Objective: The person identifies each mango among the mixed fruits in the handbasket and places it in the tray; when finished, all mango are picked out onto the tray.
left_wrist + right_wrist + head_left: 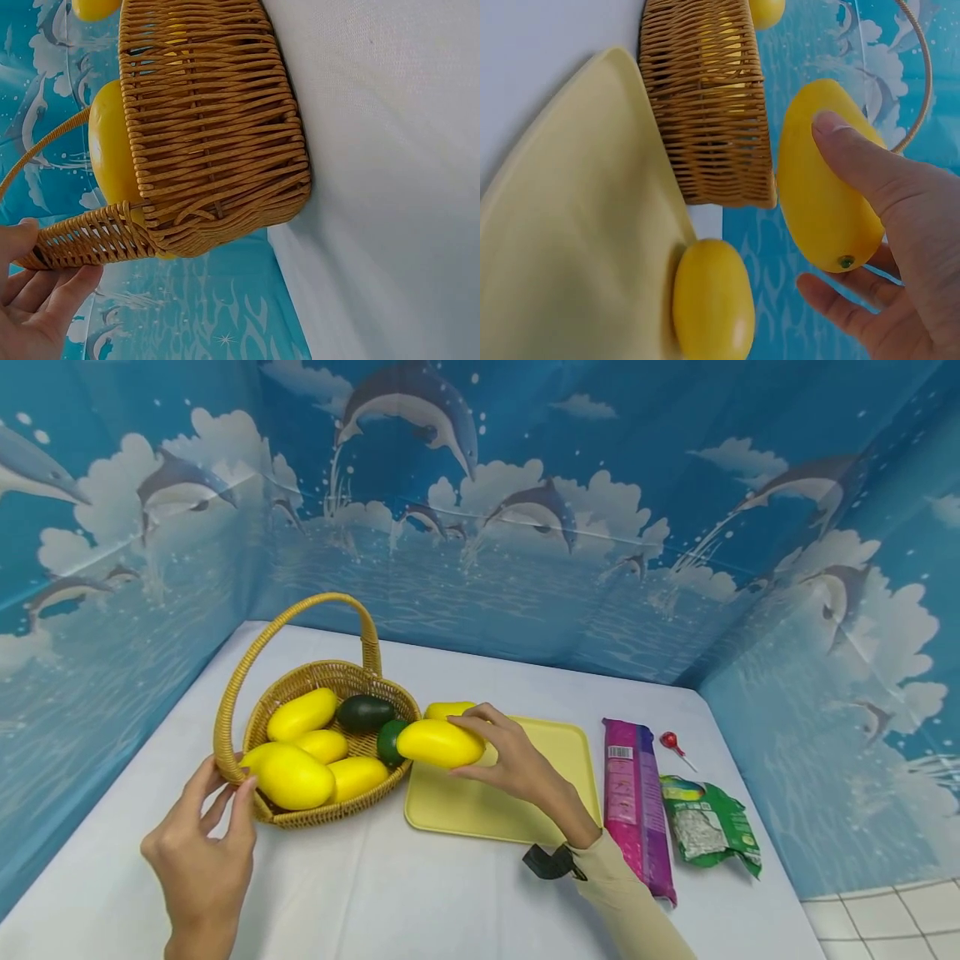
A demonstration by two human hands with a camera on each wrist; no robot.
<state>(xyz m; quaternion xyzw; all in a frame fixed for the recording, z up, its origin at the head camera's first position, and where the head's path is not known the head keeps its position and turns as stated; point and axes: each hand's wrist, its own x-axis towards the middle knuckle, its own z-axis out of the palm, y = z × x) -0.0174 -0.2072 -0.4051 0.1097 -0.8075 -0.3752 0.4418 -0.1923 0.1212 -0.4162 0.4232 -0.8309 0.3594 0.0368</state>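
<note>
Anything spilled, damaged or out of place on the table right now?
No spill shows. The green packet, beside the purple packet, looks odd: it lies crumpled and askew. Whether it's torn, I can't tell.

White cloth-covered table [427,893]. Directly on it: wicker basket [333,816] just beyond the left hand [202,852], between both hands; yellow tray [555,743] below the right hand [510,760]; pink-purple packet [633,802] right of that hand; green packet [712,827] farther right; red lollipop [671,743] beyond the green one.
</note>
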